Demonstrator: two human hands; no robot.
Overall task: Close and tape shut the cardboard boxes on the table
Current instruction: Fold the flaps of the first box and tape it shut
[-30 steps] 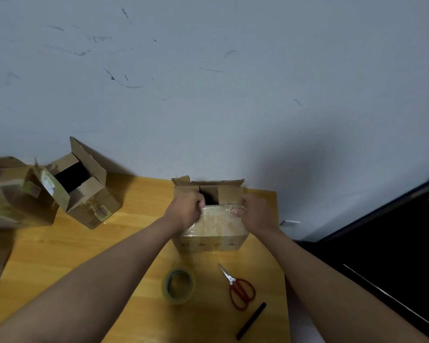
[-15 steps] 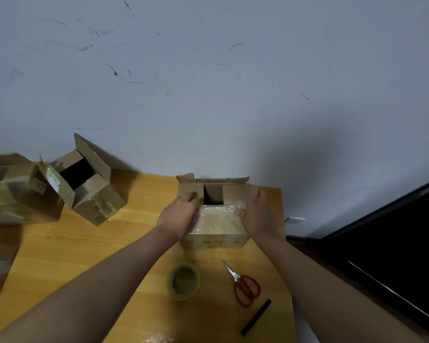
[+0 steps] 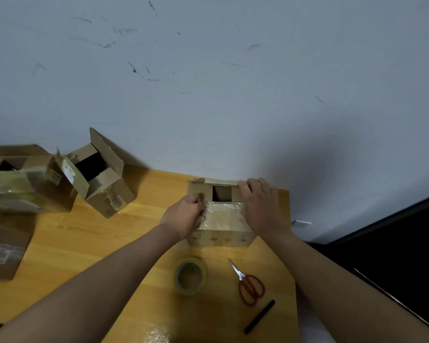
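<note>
A small cardboard box (image 3: 223, 233) stands at the far right of the wooden table (image 3: 84, 238), against the wall. Its near flap is folded down and shiny with clear tape; a dark gap stays open behind it, and the far flap stands up. My left hand (image 3: 183, 216) rests on the box's left side, fingers curled at the left flap. My right hand (image 3: 260, 206) lies flat over the right side, fingertips reaching the far flap's edge. A roll of clear tape (image 3: 190, 276) lies in front of the box, red-handled scissors (image 3: 249, 284) to its right.
Two open cardboard boxes (image 3: 104, 179) (image 3: 22, 179) stand tilted at the back left, and a flat carton (image 3: 3, 248) lies at the left edge. A black marker (image 3: 259, 316) lies near the table's front right corner. Beyond the table's right edge is dark floor.
My right hand has slid from the near flap up to the far flap's edge. My left hand has shifted slightly along the left side. The camera has tilted a little.
</note>
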